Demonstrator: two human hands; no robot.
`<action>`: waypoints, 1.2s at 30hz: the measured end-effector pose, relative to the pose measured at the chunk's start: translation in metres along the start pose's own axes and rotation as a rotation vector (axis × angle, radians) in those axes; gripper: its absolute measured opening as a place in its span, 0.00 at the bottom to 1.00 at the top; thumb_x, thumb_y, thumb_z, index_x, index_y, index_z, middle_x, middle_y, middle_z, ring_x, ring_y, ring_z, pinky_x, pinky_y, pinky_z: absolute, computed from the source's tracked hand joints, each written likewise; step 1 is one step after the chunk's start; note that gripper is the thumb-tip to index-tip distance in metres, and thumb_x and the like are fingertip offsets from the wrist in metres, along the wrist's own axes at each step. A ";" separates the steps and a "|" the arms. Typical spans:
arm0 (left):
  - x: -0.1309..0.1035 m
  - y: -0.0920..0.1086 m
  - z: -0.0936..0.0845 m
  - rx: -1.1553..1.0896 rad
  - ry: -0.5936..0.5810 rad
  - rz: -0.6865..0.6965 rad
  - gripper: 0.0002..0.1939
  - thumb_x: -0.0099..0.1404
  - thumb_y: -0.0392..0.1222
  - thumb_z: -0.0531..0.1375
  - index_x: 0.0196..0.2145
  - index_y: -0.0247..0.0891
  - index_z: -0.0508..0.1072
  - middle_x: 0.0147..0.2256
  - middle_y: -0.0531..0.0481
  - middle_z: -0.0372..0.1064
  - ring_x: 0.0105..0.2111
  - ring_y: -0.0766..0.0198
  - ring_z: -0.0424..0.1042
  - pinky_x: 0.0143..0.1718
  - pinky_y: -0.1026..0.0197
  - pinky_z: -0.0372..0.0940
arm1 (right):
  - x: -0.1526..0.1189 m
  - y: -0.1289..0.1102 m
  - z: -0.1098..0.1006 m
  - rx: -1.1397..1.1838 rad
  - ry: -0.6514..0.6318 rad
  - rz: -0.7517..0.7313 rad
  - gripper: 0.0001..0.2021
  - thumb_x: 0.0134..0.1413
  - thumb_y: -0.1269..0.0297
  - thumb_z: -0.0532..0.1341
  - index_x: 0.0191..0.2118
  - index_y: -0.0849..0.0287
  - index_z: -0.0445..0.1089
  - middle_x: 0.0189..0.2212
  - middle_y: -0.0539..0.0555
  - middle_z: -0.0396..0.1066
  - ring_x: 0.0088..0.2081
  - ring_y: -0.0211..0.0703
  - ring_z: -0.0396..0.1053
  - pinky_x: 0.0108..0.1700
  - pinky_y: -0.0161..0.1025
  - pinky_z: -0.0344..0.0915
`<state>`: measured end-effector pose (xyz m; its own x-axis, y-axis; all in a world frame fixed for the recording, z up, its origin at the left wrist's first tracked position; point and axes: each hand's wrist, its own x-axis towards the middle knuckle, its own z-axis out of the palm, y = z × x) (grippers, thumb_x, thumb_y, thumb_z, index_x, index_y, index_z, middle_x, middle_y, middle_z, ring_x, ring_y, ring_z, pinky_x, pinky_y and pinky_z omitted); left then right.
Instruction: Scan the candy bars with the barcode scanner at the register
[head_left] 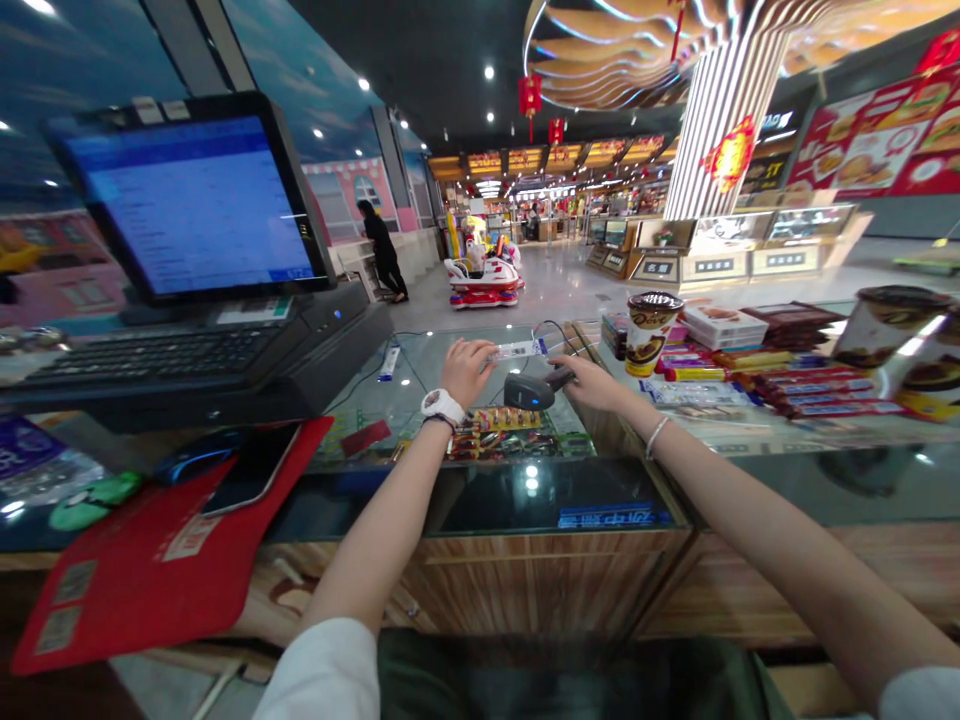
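Observation:
My left hand (pixel 468 370), with a white watch on its wrist, pinches one end of a slim white packet with blue ends (pixel 519 350) just above the glass counter. In my right hand (pixel 587 381) is a black barcode scanner (pixel 529 390), gripped by its handle. The scanner's head points left, close to the near side of the packet, and shows a small blue light. A similar white and blue packet (pixel 389 362) lies on the glass to the left.
A monitor (pixel 187 205) and keyboard (pixel 150 352) stand at the left. Nearer, a phone (pixel 253 468) lies on a red mat (pixel 172 580). On the right counter are cups (pixel 651 335), snack bars (pixel 825 388) and boxes (pixel 724 326). A person in black (pixel 382 250) stands farther off.

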<state>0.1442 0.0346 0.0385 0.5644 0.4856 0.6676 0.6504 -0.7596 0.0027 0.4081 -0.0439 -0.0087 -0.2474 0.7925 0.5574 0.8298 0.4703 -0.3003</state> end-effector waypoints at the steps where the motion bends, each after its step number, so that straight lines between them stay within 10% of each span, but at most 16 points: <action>1: 0.000 -0.002 0.000 0.007 -0.002 -0.012 0.11 0.69 0.39 0.57 0.47 0.44 0.75 0.50 0.49 0.75 0.52 0.57 0.71 0.63 0.48 0.55 | -0.001 0.000 0.003 0.007 -0.044 -0.024 0.32 0.42 0.79 0.54 0.58 0.61 0.65 0.52 0.60 0.73 0.54 0.51 0.70 0.56 0.48 0.66; 16: -0.003 -0.008 0.006 0.009 -0.031 -0.038 0.10 0.68 0.38 0.58 0.46 0.43 0.74 0.50 0.48 0.74 0.51 0.55 0.70 0.60 0.50 0.58 | -0.003 -0.004 0.020 -0.111 -0.131 -0.175 0.32 0.45 0.80 0.55 0.60 0.60 0.66 0.53 0.63 0.67 0.54 0.54 0.66 0.58 0.54 0.64; 30: -0.006 -0.012 0.004 0.018 0.024 -0.121 0.10 0.67 0.37 0.60 0.46 0.42 0.73 0.48 0.47 0.74 0.47 0.54 0.70 0.49 0.54 0.64 | 0.002 -0.010 -0.002 0.306 0.278 -0.012 0.23 0.57 0.59 0.60 0.58 0.58 0.64 0.55 0.61 0.70 0.56 0.55 0.65 0.60 0.55 0.61; 36: -0.006 -0.013 0.005 0.016 0.038 -0.116 0.10 0.67 0.37 0.61 0.47 0.41 0.73 0.47 0.46 0.73 0.46 0.54 0.70 0.50 0.54 0.65 | 0.000 -0.027 -0.008 0.191 0.199 0.080 0.21 0.52 0.63 0.61 0.53 0.58 0.69 0.47 0.57 0.76 0.48 0.54 0.72 0.51 0.49 0.67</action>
<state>0.1349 0.0437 0.0301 0.4657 0.5527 0.6911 0.7185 -0.6921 0.0694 0.3899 -0.0600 0.0060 -0.0670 0.7472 0.6613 0.7290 0.4892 -0.4789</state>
